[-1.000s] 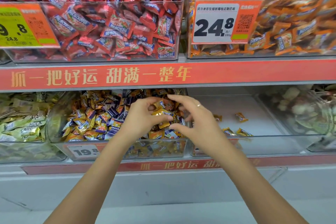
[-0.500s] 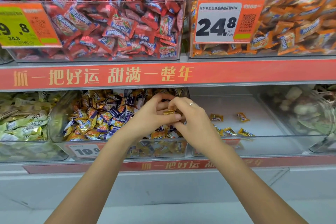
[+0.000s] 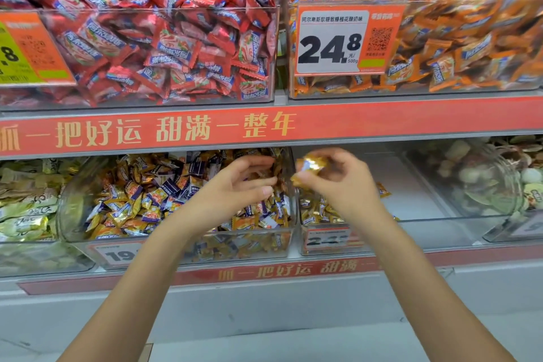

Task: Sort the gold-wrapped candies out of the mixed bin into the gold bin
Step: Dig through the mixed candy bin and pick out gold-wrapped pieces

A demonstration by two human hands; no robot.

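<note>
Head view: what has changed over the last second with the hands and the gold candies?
The hands, together over the mixed bin a second ago, have parted. The right hand has carried gold candies right, over the gold bin; the left hand now hangs open. Both bins are unmoved.

Clear candy bins (image 3: 182, 232) on store shelf (image 3: 411, 123)

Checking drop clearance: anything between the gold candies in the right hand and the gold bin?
Nothing visible. The right hand pinches gold candies just past the clear wall dividing the mixed bin from the gold bin. The gold bin's top is open below, holding only a few candies.
</note>
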